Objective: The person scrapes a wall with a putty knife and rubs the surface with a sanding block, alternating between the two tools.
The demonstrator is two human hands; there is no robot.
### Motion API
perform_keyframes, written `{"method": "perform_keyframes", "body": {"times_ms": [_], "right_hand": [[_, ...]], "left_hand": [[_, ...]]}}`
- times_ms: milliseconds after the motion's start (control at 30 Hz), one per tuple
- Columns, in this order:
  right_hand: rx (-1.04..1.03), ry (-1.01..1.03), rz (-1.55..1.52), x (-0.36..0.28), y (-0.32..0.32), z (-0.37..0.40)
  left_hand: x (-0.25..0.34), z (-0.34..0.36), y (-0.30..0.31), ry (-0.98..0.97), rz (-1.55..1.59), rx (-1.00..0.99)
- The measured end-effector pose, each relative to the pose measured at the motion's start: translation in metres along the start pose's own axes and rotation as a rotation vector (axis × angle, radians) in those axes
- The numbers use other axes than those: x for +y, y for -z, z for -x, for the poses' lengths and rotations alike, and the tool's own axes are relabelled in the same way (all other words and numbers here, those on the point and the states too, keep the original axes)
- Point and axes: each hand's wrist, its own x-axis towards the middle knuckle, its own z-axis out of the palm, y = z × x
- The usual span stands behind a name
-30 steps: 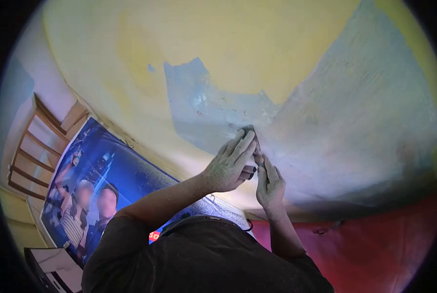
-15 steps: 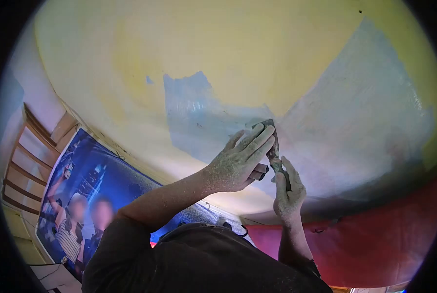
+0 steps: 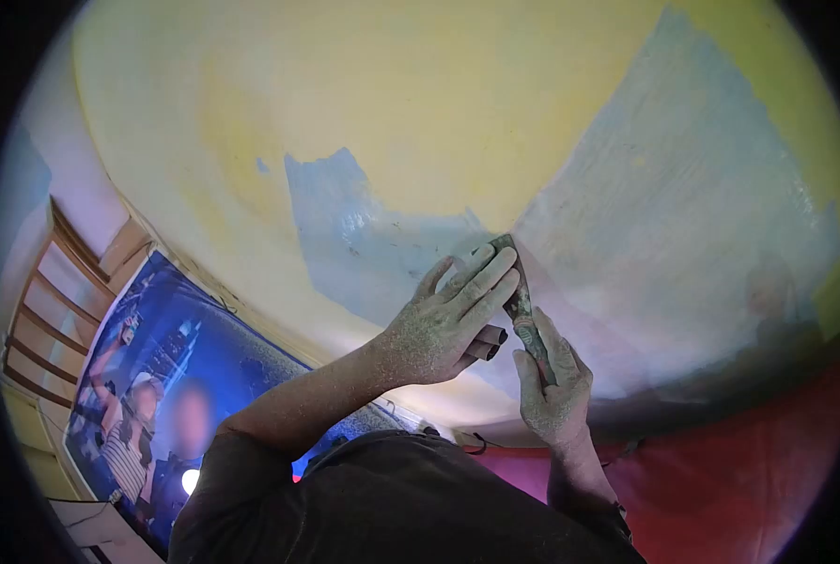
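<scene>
My right hand is wrapped round the handle of a dusty scraper, which points up and left against the wall. On the scraper's blade end rest the outstretched fingers of my left hand, which is coated in pale dust. A small dark rolled piece sticks out from under the left palm, held by its lower fingers. The blade's tip meets the wall where a blue-grey patch and a larger grey patch come close together.
Yellow wall surrounds the patches. A blue poster with printed figures lies at lower left, beside a wooden slatted frame. A red surface spans the lower right.
Both hands and the scraper sit slightly lower in view, the left hand also further left. The wall patches have shifted left as the view moved. Both grips look the same.
</scene>
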Motion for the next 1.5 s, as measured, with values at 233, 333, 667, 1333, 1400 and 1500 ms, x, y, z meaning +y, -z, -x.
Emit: {"method": "perform_keyframes", "body": {"times_ms": [233, 333, 667, 1333, 1400, 1500], "right_hand": [[-0.003, 0.065, 0.047, 0.002, -0.005, 0.004], [0.008, 0.052, 0.053, 0.003, -0.006, 0.003], [0.025, 0.022, 0.098, -0.012, -0.003, 0.002], [0.186, -0.012, -0.01, -0.015, -0.027, -0.003], [0.132, -0.028, 0.04, -0.025, -0.02, -0.005], [0.103, -0.05, 0.058, -0.028, -0.011, 0.0]], "left_hand": [[-0.001, -0.002, -0.003, 0.006, 0.002, 0.035], [-0.004, -0.002, -0.006, 0.002, 0.042, 0.025], [-0.003, -0.008, 0.009, -0.028, 0.062, -0.005], [-0.011, -0.009, 0.025, -0.047, 0.032, -0.011], [-0.009, -0.011, 0.022, -0.049, 0.041, 0.024], [-0.001, -0.011, 0.024, -0.021, 0.056, 0.017]]}}
